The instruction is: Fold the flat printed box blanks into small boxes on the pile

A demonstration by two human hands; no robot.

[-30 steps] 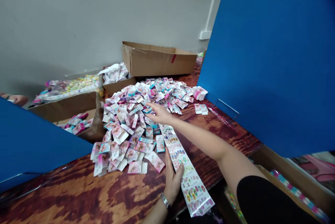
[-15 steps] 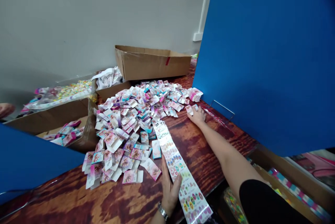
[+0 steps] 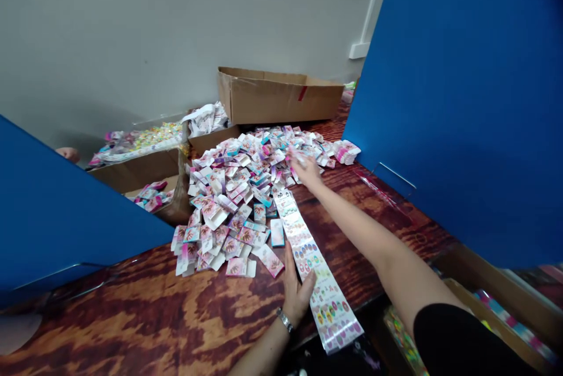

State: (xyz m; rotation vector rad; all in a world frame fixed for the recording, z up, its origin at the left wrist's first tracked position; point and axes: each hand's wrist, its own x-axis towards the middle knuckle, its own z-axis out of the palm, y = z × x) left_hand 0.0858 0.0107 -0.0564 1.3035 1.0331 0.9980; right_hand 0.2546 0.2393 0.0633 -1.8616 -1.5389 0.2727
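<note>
A long strip of nail stickers [image 3: 311, 261], printed with rows of small oval designs, slants across the table's front edge. My left hand [image 3: 297, 294], with a metal watch band at the wrist, grips it by its left side, thumb on top. The strip's far end touches a heap of small cardboard boxes [image 3: 240, 188], pink, white and blue, many with open flaps. Over the right part of this heap reaches my right hand [image 3: 308, 170]. Its fingers are blurred among the boxes, so what they hold is unclear. One small box [image 3: 277, 233] lies beside the strip.
Behind the heap stands a long cardboard box [image 3: 285, 100]; another box [image 3: 176, 194] at left holds small packs. Blue panels [image 3: 461, 100] flank the wooden table [image 3: 176, 317]. Another person's hand [image 3: 68, 154] shows far left. Boxes of colourful packs sit below right.
My right hand has moved left from the table at the heap's right edge to over the heap. My left hand keeps hold of the strip. The view has shifted left.
</note>
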